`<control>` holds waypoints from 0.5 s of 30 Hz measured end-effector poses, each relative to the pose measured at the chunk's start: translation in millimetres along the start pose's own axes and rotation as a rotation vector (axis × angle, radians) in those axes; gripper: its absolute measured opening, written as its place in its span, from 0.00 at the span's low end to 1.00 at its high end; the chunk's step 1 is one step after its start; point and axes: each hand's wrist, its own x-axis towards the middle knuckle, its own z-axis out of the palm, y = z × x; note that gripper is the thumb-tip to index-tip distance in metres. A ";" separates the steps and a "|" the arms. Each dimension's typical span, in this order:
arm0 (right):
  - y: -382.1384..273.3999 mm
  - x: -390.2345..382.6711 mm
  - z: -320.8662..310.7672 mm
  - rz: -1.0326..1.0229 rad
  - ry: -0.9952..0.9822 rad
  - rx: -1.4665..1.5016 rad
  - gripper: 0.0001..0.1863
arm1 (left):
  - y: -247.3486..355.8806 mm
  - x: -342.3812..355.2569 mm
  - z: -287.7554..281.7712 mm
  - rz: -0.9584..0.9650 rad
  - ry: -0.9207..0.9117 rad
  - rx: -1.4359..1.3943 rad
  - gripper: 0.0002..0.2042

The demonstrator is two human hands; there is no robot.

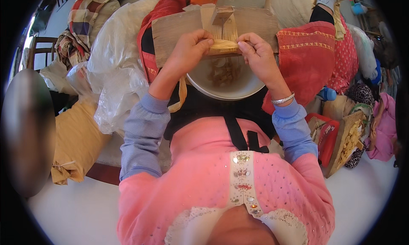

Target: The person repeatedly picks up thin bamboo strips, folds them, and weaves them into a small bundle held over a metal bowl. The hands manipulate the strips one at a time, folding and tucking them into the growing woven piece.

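A pale yellow strip or folded bundle (225,44) is stretched sideways between my two hands; its exact kind I cannot tell. My left hand (191,49) pinches its left end between thumb and fingers, while my right hand (257,55) pinches the right end. Both are at the near edge of a wooden board (174,26), which has a small upright wooden block (223,15) on it. More yellowish material lies around the block. Below the hands sits a round metal basin (226,95) with brownish pieces (226,72) inside.
Crumpled clear plastic (117,70) and a tied tan sack (76,138) are on the left. A red cloth (304,57) lies right of the board. Farther right, a tilted tray of yellow pieces (349,144) stands beside a red container (326,140). Another person's pink sleeve (383,130) shows there.
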 end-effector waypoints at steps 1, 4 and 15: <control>0.1 4.0 1.3 -0.022 0.001 -0.078 0.07 | -5.1 6.6 -2.6 0.011 0.007 0.008 0.06; -2.1 11.8 5.7 -0.078 0.013 -0.281 0.06 | -20.4 21.7 -8.6 0.004 0.027 -0.001 0.06; 12.3 7.5 -9.2 -0.685 0.271 -1.067 0.05 | -32.5 14.3 -8.3 0.155 0.259 0.423 0.08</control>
